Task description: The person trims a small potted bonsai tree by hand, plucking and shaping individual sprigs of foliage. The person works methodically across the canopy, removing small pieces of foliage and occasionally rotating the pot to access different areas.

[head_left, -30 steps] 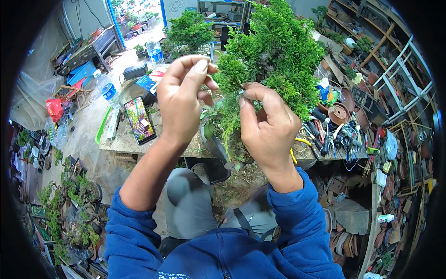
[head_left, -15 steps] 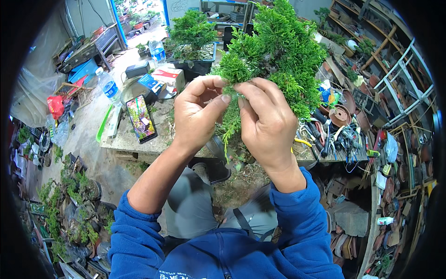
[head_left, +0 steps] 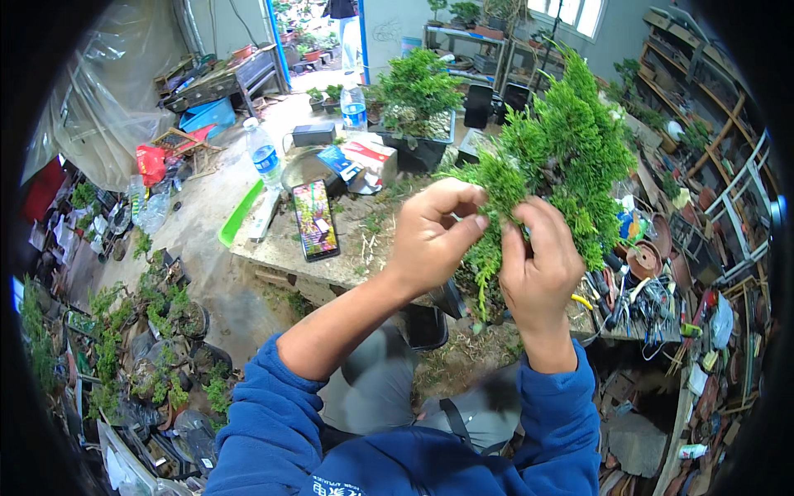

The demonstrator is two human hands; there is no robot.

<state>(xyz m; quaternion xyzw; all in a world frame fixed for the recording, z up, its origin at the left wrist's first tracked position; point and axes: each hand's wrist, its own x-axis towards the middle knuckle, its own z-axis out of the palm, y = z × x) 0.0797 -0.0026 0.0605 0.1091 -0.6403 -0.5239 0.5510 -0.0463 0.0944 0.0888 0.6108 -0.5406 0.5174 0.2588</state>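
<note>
A bushy green juniper bonsai (head_left: pixel 571 149) rises in front of me at the bench edge, its lower sprays hanging between my hands. My left hand (head_left: pixel 438 236) is closed in a pinch at the left side of the foliage, thumb and forefinger on a small tuft. Close by on the right, my right hand (head_left: pixel 542 269) pinches a green sprig, thumb against bent fingers. Both sets of fingertips are a short gap apart. Leaves partly hide what lies between them, and the pot of this tree cannot be made out.
Left on the bench (head_left: pixel 351 281) lie a lit phone (head_left: pixel 315 220), a water bottle (head_left: pixel 263 155) and a green strip (head_left: pixel 240 215). Behind stands another potted bonsai (head_left: pixel 418 91). Hand tools (head_left: pixel 633 302) crowd the right end. Small potted plants (head_left: pixel 165 331) cover the floor at left.
The view has swung, so the scene sits further right and lower. My fingertips have drawn slightly apart while staying at the foliage. A standing person now shows in the doorway.
</note>
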